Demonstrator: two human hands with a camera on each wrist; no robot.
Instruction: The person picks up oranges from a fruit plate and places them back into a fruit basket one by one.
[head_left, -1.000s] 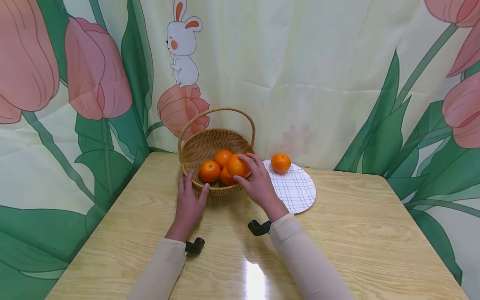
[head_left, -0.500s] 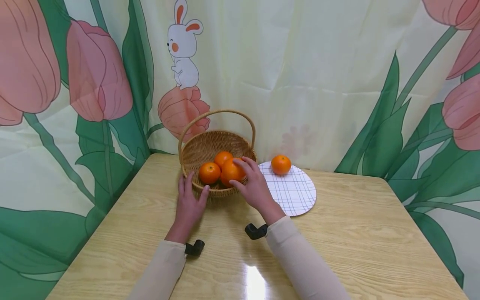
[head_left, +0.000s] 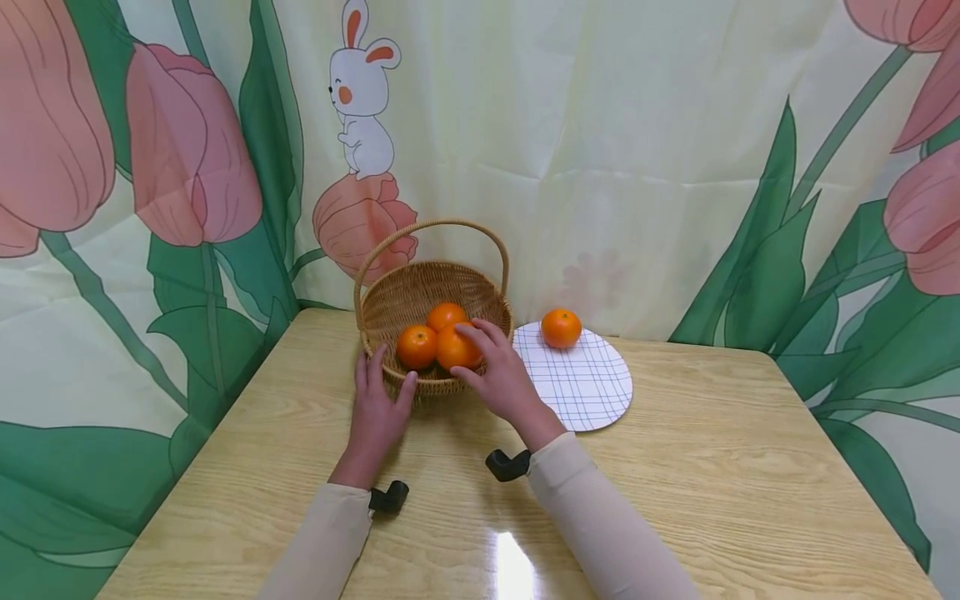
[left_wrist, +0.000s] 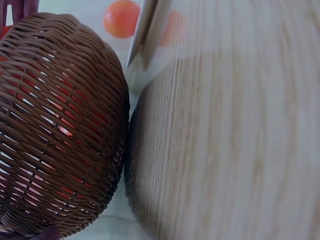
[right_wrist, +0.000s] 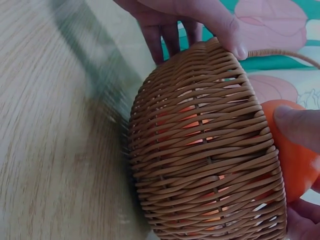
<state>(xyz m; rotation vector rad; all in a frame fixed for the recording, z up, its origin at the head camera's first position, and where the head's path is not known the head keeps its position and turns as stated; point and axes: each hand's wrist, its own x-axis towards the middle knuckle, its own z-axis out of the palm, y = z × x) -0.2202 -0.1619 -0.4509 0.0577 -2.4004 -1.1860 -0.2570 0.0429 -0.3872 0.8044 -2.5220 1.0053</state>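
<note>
The two hands are both busy at a wicker basket (head_left: 420, 287), which stands at the back part of the wooden desk (head_left: 712, 450), with its handle (head_left: 450, 222) raised in an arch. The left hand (head_left: 378, 417) holds the basket at its left front side; in the right wrist view its thumb lies at the rim and the other fingers are on the outside of the wall. The right hand (head_left: 510, 379) grasps a front orange (head_left: 455, 348), with the thumb on one side and the fingers on the other, and this fruit is inside the basket, in its right front part. Just beside it, also in the basket, are a left orange (head_left: 416, 346) and a rear orange (head_left: 446, 314); what lies beneath them is hidden. To the right of the basket there is a round white plate (head_left: 577, 383) with a grid of blue lines, and a single orange (head_left: 561, 328) rests near its back edge. Both arms wear light sleeves (head_left: 600, 517), and a black device (head_left: 507, 465) sits at each wrist. Behind the desk hangs a pale curtain (head_left: 600, 125), printed with large pink tulips and a white rabbit (head_left: 363, 92)
</note>
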